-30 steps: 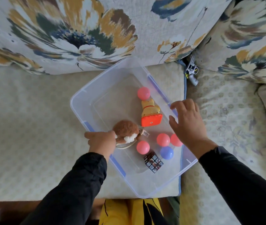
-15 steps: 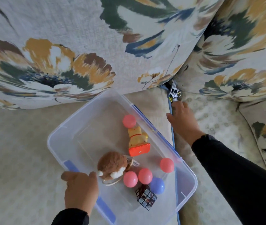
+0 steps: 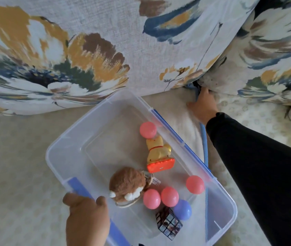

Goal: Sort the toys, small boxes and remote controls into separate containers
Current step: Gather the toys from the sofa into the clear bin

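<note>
A clear plastic bin (image 3: pixel 87 139) with blue latches sits on the sofa seat. Inside lie a brown plush toy (image 3: pixel 127 185), a yellow figure on an orange base (image 3: pixel 158 153), several pink balls (image 3: pixel 147 129), a blue ball (image 3: pixel 183 209) and a dark puzzle cube (image 3: pixel 168 222). My left hand (image 3: pixel 86 221) grips the bin's near left rim, fingers hooked over the edge. My right hand (image 3: pixel 203 103) reaches past the bin into the gap between the back cushions. Its fingertips are buried in that gap, so what they touch is hidden.
Large floral back cushions (image 3: pixel 87 50) stand right behind the bin, and another one (image 3: pixel 274 59) is at the right. Blue piping (image 3: pixel 204 139) runs along the seam between the seat cushions, beside the bin's right wall. Pale seat fabric (image 3: pixel 16 166) stretches to the left.
My right hand has gone from above the bin to the cushion gap, covering the small toy that lay there. The view has shifted forward. My left hand keeps its hold on the rim.
</note>
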The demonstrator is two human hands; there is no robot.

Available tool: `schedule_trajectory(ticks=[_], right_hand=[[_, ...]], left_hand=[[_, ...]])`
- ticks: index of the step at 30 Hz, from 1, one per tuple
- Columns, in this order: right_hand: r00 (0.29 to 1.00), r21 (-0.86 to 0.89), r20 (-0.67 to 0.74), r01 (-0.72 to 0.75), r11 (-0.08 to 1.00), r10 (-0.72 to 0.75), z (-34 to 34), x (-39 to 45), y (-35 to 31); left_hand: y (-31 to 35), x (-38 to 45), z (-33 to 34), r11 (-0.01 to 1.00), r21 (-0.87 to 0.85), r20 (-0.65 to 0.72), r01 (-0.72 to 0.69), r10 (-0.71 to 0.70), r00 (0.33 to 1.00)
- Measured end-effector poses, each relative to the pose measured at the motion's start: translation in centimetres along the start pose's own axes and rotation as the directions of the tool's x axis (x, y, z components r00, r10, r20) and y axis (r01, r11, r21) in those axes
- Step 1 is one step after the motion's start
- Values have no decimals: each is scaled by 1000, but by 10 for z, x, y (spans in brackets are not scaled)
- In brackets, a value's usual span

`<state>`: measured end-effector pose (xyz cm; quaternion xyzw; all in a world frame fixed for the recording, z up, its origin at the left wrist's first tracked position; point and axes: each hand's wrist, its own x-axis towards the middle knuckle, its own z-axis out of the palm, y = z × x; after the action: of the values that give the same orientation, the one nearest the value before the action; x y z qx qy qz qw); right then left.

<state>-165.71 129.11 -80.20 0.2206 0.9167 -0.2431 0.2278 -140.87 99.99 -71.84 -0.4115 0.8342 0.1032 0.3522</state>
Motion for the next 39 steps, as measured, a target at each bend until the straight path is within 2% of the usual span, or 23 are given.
schedule_trajectory(ticks=[1,2,4,6,7,9,10,11,13,15,17,19,25,28,32,35,39], right_hand=[[1000,-16,-24,-5,1000,4,0,-5,0],[998,-25,-63,1,1000,-3,1,-12,0],[988,-8,-152,29,1000,-30,-1,-33,-1],[956,-11,-281,85,996,-85,-4,-58,0],[931,-24,-344,119,993,-120,-7,-73,1],[886,-6,-417,221,975,-204,-13,-108,1],[874,15,-413,289,957,-257,-15,-127,1],[870,27,-375,355,934,-320,-15,-148,2],[880,47,-211,445,894,-427,-14,-191,3],[880,101,-34,475,874,-474,-13,-224,6],[900,180,49,419,890,-433,-18,-248,13],[929,203,66,346,916,-365,-24,-267,19],[948,337,101,254,907,-303,-40,-323,22],[968,247,54,225,943,-245,-42,-356,24],[988,171,-41,152,973,-147,-44,-401,32],[983,174,-130,154,973,-132,-51,-431,40],[970,149,-242,66,987,-28,-56,-478,52]], left_hand=[[3,-2,-3,999,7,-24,-41,41,999],[4,-3,-2,996,78,2,-39,39,999],[-3,-4,-1,993,114,36,-30,26,999],[-4,-7,-2,983,156,33,-101,97,995],[-5,-4,-2,993,82,35,-81,78,996],[-15,-7,0,981,-191,94,33,-15,995],[-20,-9,1,929,-363,85,76,-48,995],[-25,-13,1,903,-426,57,61,-41,998],[-33,-22,3,880,-473,87,40,1,996],[-34,-29,3,883,-469,150,21,56,987],[-33,-35,-1,856,-515,202,54,60,977],[-35,-39,-8,841,-539,188,39,76,979],[-47,-51,-35,843,-510,171,-172,295,940],[-46,-62,-57,856,-398,170,-329,422,891],[-31,-89,-83,820,-242,186,-519,564,804],[-14,-104,-96,770,-150,204,-620,637,743],[-2,-134,-107,705,-113,243,-700,703,668]])
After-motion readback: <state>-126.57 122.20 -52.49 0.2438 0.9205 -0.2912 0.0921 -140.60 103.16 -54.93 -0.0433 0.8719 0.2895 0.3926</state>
